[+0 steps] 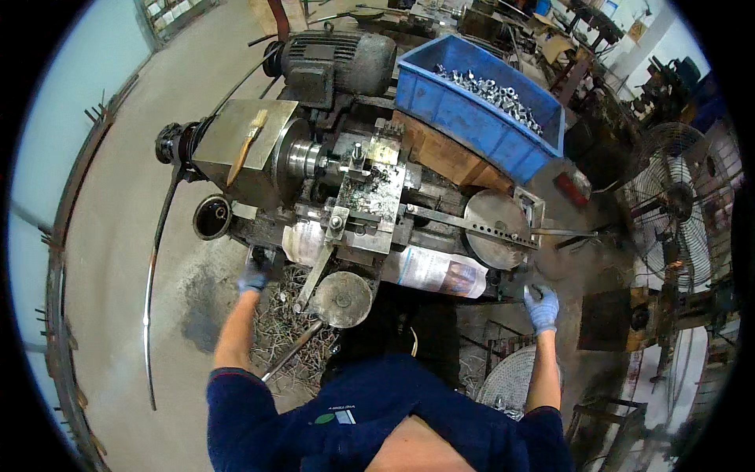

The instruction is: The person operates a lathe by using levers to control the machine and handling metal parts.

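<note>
- Blue-grey work gloves cover both hands; the left hand [253,276] is closed around a control at the near-left corner of the small lathe [346,189], its fingers wrapped, though what exactly it grips is hidden beneath the glove.
- The right hand [541,307] curls at the near-right end of the machine, just below the round steel disc [494,228]; whether it holds a handle or only rests on the edge cannot be told.
- Step in hand, by judgement: both hands are at the machine's controls, one at each end, with the cross-slide [366,197] and chuck [303,157] lying ahead of and between them.
- Next move, by judgement: it calls for a steady turn or pull at the left control while the right hand keeps clear of the long bar [464,224] that runs just above it.
- Edges: the round handwheel [340,299] stands just right of the left hand; the bed's front edge, wrapped in newspaper [432,271], runs between the two hands.
- Open room: bare concrete floor [118,236] lies wide to the left of the left hand; metal swarf [287,330] litters the ground beneath it.
- Tight room: right of the right hand stand a floor fan [676,204] and dark clutter; well ahead sits a blue crate [472,110] of small metal parts.
</note>
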Motion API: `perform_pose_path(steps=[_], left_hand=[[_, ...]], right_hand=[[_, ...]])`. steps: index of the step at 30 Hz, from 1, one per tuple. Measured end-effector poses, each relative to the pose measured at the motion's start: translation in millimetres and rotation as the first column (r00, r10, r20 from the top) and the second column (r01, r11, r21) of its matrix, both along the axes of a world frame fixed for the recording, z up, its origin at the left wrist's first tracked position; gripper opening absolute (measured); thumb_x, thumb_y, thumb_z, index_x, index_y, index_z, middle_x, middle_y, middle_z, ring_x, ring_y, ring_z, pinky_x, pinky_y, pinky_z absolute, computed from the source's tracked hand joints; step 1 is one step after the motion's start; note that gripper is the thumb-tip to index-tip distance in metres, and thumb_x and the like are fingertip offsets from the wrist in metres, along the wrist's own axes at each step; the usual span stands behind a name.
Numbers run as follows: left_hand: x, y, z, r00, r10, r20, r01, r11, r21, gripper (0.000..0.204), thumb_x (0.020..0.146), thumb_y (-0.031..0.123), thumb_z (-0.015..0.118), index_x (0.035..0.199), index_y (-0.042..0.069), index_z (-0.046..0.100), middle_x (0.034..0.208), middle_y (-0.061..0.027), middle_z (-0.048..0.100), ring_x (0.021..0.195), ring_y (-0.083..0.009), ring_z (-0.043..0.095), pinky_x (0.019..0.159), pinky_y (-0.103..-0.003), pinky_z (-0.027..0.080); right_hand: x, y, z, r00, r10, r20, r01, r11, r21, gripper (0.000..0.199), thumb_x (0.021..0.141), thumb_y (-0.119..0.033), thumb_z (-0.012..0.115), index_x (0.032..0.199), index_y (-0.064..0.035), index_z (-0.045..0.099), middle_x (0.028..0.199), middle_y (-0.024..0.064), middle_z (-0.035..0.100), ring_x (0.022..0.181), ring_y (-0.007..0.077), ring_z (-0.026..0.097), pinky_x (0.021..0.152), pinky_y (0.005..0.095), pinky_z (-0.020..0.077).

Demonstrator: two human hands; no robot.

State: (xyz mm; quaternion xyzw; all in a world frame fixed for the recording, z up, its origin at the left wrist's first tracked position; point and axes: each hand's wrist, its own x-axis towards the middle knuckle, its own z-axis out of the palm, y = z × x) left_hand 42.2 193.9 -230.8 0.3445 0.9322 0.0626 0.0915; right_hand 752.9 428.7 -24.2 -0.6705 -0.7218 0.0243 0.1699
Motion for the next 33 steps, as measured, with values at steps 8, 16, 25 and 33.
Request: perform_pose_path(steps=[8, 16, 25, 33], left_hand=[[-4, 4, 122, 0.966, -0.239, 0.096, 0.256, 0.923, -0.288, 0.030, 0.080, 0.032, 0.054, 0.098, 0.011, 0.066, 0.103, -0.0178, 0.063, 0.098, -0.0342, 0.060, 0.082, -0.043, 0.048], [-64, -95, 299, 0.927, 0.082, -0.366, 0.017, 0.965, 0.260, 0.032, 0.088, 0.039, 0.049, 0.104, 0.016, 0.065, 0.076, -0.0172, 0.064, 0.069, -0.0359, 0.062, 0.062, -0.044, 0.049], [5, -181, 271, 0.885, 0.433, -0.174, -0.405, 0.898, 0.175, 0.052, 0.085, 0.052, 0.047, 0.093, 0.004, 0.063, 0.091, -0.0212, 0.063, 0.086, -0.0390, 0.060, 0.074, -0.047, 0.046], [16, -199, 234, 0.931, 0.291, -0.219, -0.238, 0.942, 0.238, 0.042, 0.083, 0.043, 0.055, 0.098, 0.004, 0.064, 0.095, -0.0220, 0.063, 0.090, -0.0381, 0.059, 0.077, -0.043, 0.046]], right_hand=[[-192, 49, 138, 0.821, 0.558, -0.122, -0.507, 0.811, 0.292, 0.032, 0.073, -0.035, 0.072, 0.085, -0.0053, 0.068, 0.085, 0.0130, 0.065, 0.081, 0.0292, 0.062, 0.075, 0.0363, 0.0485], [-446, 18, 173, 0.339, 0.875, 0.346, -0.937, 0.347, 0.040, 0.049, 0.078, -0.051, 0.056, 0.087, -0.0047, 0.069, 0.099, 0.0170, 0.061, 0.109, 0.0303, 0.051, 0.102, 0.0446, 0.0303], [-506, 26, 148, 0.288, 0.855, 0.431, -0.857, 0.432, -0.283, 0.052, 0.074, -0.051, 0.058, 0.098, -0.0070, 0.068, 0.099, 0.0156, 0.066, 0.097, 0.0304, 0.061, 0.102, 0.0494, 0.0289], [-500, 14, 155, 0.353, 0.846, 0.400, -0.832, 0.479, -0.278, 0.046, 0.076, -0.044, 0.054, 0.099, -0.0080, 0.068, 0.100, 0.0133, 0.067, 0.099, 0.0314, 0.061, 0.103, 0.0531, 0.0262]])
